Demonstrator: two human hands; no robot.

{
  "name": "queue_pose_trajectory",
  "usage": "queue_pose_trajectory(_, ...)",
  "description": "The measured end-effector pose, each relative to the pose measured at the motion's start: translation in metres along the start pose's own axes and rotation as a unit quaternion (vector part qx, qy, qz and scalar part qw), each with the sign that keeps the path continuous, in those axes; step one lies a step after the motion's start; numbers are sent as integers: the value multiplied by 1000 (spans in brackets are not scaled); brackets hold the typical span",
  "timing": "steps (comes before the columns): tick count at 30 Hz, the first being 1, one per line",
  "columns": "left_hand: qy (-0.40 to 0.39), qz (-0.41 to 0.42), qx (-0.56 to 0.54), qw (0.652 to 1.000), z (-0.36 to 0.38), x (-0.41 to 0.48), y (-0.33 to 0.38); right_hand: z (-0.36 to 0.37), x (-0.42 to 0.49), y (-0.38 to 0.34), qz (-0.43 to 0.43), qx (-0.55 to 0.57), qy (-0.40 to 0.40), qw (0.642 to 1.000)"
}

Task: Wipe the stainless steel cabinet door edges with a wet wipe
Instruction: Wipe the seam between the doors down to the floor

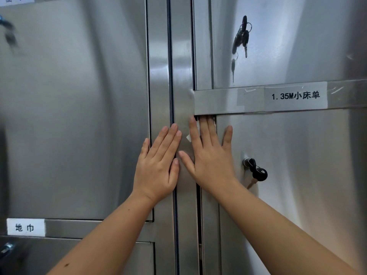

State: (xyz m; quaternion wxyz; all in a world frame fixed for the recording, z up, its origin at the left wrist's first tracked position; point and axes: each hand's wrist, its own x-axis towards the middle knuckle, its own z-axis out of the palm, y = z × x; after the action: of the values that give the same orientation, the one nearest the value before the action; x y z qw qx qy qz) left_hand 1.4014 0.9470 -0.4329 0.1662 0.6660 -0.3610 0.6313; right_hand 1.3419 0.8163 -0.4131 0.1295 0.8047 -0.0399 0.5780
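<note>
Though largely hidden, wet wipe (188, 137) under flat right grip (211, 157); left grip (157, 165) flat.

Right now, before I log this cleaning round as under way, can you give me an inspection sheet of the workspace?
Surface: stainless steel cabinet front, upright, with streaky reflections.
Job's things: white wet wipe, mostly hidden under the right hand, by the top left corner of the lower right door.
Clutter: key bunch hanging in the upper lock; single key in the lower lock.
Hands: left hand flat on the centre post; right hand flat, pressing the wipe.
Cables: nothing seen.
Surroundings: taped paper label on the rail.
</note>
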Motion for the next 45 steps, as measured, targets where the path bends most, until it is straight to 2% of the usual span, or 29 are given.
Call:
queue_pose_trajectory(10,0,5,9,1000,1,-1,-1,13,-26,-1,-23,-3,36,999)
queue_pose_trajectory(23,-7,-9,78,997,9,-34,10,18,-61,-7,-17,-19,-6,1000)
queue_pose_trajectory(38,-24,-22,67,997,24,-114,26,35,-111,-17,-21,2,4,1000)
queue_pose_trajectory(45,-14,-61,38,997,28,-136,41,46,-150,-22,-33,-44,7,998)
